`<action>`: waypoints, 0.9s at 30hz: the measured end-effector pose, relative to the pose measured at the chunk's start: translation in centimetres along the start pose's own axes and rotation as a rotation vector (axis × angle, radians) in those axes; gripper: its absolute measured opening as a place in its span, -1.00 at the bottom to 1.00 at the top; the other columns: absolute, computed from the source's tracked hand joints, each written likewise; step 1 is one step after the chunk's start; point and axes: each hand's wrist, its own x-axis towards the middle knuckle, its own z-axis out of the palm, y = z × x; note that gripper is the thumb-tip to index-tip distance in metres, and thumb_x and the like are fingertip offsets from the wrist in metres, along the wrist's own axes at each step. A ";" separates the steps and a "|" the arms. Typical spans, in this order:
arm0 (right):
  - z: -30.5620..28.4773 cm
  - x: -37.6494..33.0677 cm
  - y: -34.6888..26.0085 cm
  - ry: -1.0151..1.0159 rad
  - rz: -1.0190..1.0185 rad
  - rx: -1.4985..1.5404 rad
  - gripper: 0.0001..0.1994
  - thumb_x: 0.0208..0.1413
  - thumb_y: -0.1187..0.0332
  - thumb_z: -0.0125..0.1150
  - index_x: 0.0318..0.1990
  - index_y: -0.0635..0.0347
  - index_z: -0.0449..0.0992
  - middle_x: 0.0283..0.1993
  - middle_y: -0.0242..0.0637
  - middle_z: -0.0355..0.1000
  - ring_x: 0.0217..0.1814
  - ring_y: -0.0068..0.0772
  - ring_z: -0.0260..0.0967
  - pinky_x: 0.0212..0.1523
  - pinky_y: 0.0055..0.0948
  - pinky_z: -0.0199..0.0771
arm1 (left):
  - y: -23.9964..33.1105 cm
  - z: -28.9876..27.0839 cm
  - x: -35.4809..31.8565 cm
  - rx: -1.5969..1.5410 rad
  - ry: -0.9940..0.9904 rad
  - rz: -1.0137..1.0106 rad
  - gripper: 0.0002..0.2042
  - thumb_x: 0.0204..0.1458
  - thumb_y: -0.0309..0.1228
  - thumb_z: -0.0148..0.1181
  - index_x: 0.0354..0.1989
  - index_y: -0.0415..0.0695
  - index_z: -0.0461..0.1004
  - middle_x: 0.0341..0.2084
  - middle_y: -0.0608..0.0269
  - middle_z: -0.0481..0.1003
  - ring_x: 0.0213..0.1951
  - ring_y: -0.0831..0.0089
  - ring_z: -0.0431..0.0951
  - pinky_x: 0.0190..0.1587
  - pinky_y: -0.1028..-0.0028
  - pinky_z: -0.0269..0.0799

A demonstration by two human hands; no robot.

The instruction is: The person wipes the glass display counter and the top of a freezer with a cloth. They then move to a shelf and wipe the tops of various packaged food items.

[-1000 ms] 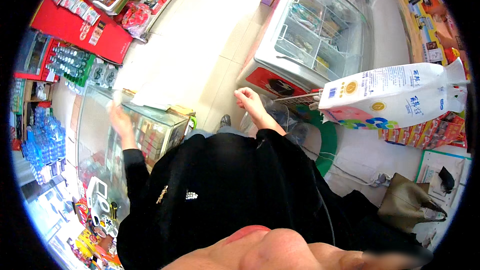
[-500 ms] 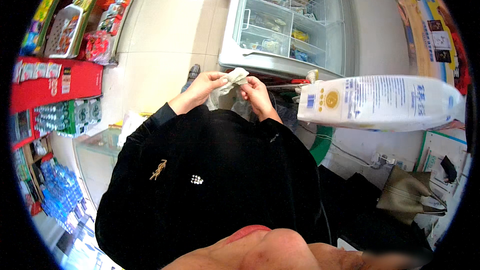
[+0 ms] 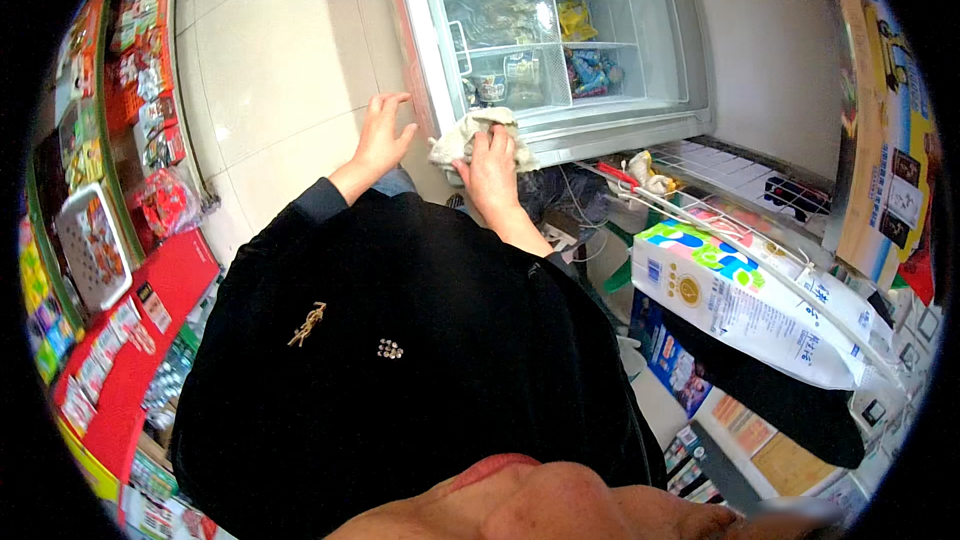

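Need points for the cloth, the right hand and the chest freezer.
cloth (image 3: 462,134), head view, on the pale bunched fabric left of the fingers.
right hand (image 3: 492,162), head view, on the back of the hand gripping the cloth.
chest freezer (image 3: 625,128), head view, on its near rim.

The head camera looked steeply down over the person's chest. A chest freezer (image 3: 560,50) filled the upper frame, close ahead.

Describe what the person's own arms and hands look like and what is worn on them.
Both arms are covered by long black sleeves that end at the wrists, part of a black top with a small gold brooch and a small sparkly stud cluster on the chest. The left hand and right hand are bare: no gloves, and no rings or watch show.
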 end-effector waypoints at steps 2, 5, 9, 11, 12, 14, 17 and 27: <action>2.0 1.1 -0.3 -0.073 0.085 0.003 -0.64 0.01 0.41 0.32 -0.07 0.34 0.38 0.13 0.16 0.22 0.20 0.23 0.16 0.15 -0.04 0.27 | -1.1 -1.9 0.6 -0.096 -0.082 -0.177 -0.52 -0.02 -0.53 0.24 0.14 -0.17 0.35 0.00 -0.01 0.30 -0.03 0.22 0.46 -0.01 0.31 0.48; 3.8 1.7 -0.9 0.004 0.117 0.198 -0.79 0.07 0.46 0.23 -0.16 0.30 0.40 -0.10 -0.03 0.38 -0.05 0.00 0.37 -0.04 -0.09 0.41 | -5.2 -4.6 0.8 -0.092 -0.153 -0.254 -0.58 -0.02 -0.54 0.24 0.07 -0.20 0.40 -0.04 -0.02 0.33 -0.15 0.29 0.53 -0.08 0.38 0.49; 7.3 0.5 -1.7 -0.307 0.519 1.461 -0.78 0.22 0.41 0.17 -0.02 0.23 0.44 -0.07 -0.30 0.51 -0.08 -0.42 0.47 -0.10 -0.30 0.51 | -9.6 -7.8 1.2 0.015 -0.181 -0.296 -0.63 0.00 -0.53 0.24 0.04 -0.21 0.44 -0.05 -0.04 0.36 -0.29 0.34 0.55 -0.11 0.41 0.51; 4.7 0.4 -4.9 -0.315 0.674 1.917 -0.71 0.26 0.31 0.16 0.08 0.18 0.43 0.04 -0.32 0.49 0.05 -0.40 0.47 -0.01 -0.35 0.54 | -11.5 -9.1 1.8 0.070 -0.173 -0.311 -0.65 0.03 -0.51 0.23 0.04 -0.22 0.45 -0.04 -0.03 0.38 -0.30 0.37 0.55 -0.12 0.42 0.50; 4.6 0.3 -4.6 -0.201 0.741 1.955 -0.69 0.26 0.29 0.15 0.10 0.18 0.42 0.06 -0.30 0.48 0.06 -0.39 0.46 0.01 -0.34 0.54 | -12.6 -9.7 2.1 0.086 -0.167 -0.311 -0.65 0.06 -0.48 0.22 0.05 -0.22 0.45 -0.03 -0.01 0.39 -0.29 0.39 0.53 -0.13 0.42 0.50; 3.6 0.5 -2.7 0.034 0.856 2.016 -0.65 0.27 0.25 0.14 0.13 0.19 0.41 0.09 -0.27 0.47 0.09 -0.36 0.46 0.04 -0.32 0.53 | -12.9 -10.3 2.8 0.083 -0.134 -0.325 -0.66 0.09 -0.45 0.21 0.05 -0.22 0.45 -0.01 0.01 0.42 -0.27 0.43 0.52 -0.14 0.43 0.50; -2.4 1.3 1.1 0.552 0.672 1.773 -0.63 0.28 0.16 0.13 0.12 0.17 0.40 -0.01 -0.33 0.45 -0.01 -0.37 0.46 0.01 -0.28 0.53 | -13.1 -11.8 2.2 0.019 -0.063 -0.360 -0.66 0.07 -0.50 0.23 0.05 -0.21 0.45 0.01 -0.01 0.38 -0.28 0.42 0.55 -0.11 0.41 0.50; -2.1 2.9 7.3 0.594 0.532 -0.196 -0.78 0.05 0.42 0.25 -0.22 0.34 0.40 0.30 0.24 0.18 0.23 0.30 0.20 0.23 0.01 0.24 | -12.0 -12.6 3.8 -0.083 -0.230 -0.370 -0.66 0.09 -0.51 0.22 0.06 -0.25 0.43 -0.01 0.04 0.41 -0.26 0.47 0.56 -0.13 0.47 0.50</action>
